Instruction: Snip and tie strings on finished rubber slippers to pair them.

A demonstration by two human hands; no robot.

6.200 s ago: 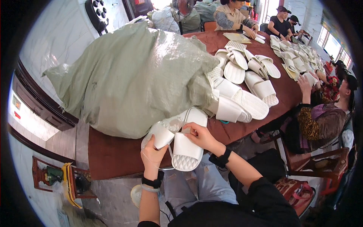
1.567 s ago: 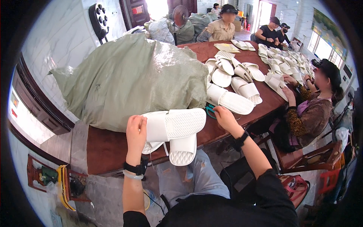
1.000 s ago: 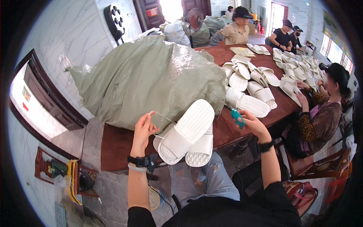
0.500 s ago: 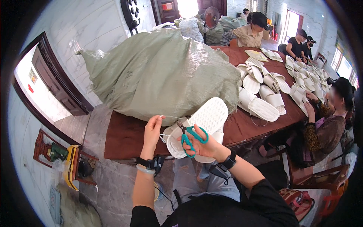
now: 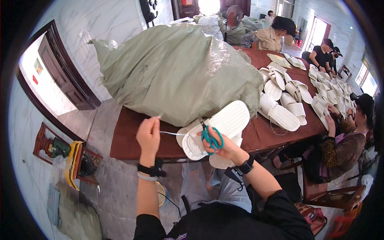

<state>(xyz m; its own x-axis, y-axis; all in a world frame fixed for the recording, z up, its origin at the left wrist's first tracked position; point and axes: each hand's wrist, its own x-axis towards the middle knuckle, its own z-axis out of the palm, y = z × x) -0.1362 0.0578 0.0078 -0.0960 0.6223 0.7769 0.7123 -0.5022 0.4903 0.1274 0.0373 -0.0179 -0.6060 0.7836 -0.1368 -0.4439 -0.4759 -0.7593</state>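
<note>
My left hand [image 5: 148, 134] is closed in a pinch beyond the table's front edge, left of the slippers. A thin white thread [image 5: 172, 133] runs taut from it to the near slipper. My right hand [image 5: 228, 150] holds scissors [image 5: 213, 138] with teal handles; the dark blades point up over the strap, and I cannot tell whether they touch anything. Beneath them lies a white slide slipper [image 5: 232, 118], sole upward at its far part, overlapping another white slipper [image 5: 194, 149]. A further white slipper [image 5: 224, 162] sits partly under my right hand.
A large green woven sack [image 5: 180, 72] covers much of the brown-covered table [image 5: 132, 140]. More white slippers [image 5: 280, 114] are heaped to the right. A co-worker [image 5: 340, 140] handles slippers at the right; others work farther back. A wooden chair [image 5: 86, 168] stands at the left.
My left hand has moved left, away from the slippers, drawing the thread out longer. My right hand still holds the scissors near the strap, with the blades now more upright.
</note>
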